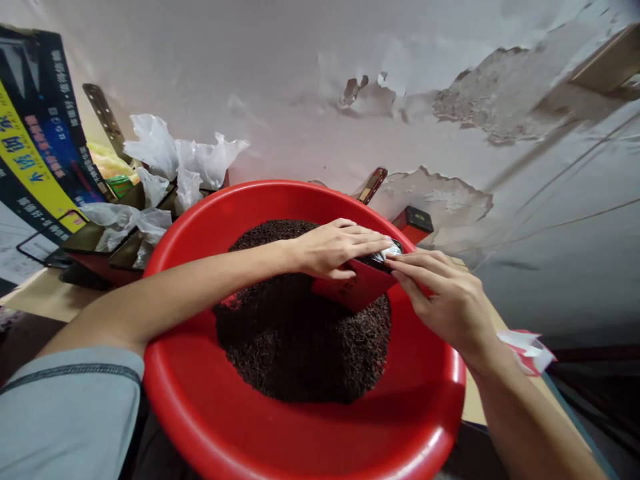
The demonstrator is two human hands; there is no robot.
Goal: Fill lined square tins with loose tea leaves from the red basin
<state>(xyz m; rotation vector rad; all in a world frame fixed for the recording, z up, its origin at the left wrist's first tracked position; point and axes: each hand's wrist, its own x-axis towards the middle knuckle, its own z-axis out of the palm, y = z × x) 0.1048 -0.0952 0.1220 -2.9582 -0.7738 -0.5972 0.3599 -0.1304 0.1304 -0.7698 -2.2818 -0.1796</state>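
Observation:
A large red plastic basin (305, 437) holds a heap of dark dried leaves (305, 353) that look like loose tea. Tilted on the heap at the far right side is a red box (350, 288) with a dark rim, and a shiny clear or silvery bag (390, 251) shows in its mouth. My left hand (343, 250) lies across the box top, thumb on the near face, gripping it. With its fingertips closed together at the rim, my right hand (447, 293) pinches the bag's edge; the exact grip is partly hidden.
Several open boxes with plastic bags (155, 150) sticking out stand left of the basin. A printed carton (40, 133) is behind them. Another red box with a black top (417, 220) sits behind the basin by the peeling wall. Red-and-white scraps (530, 350) lie at right.

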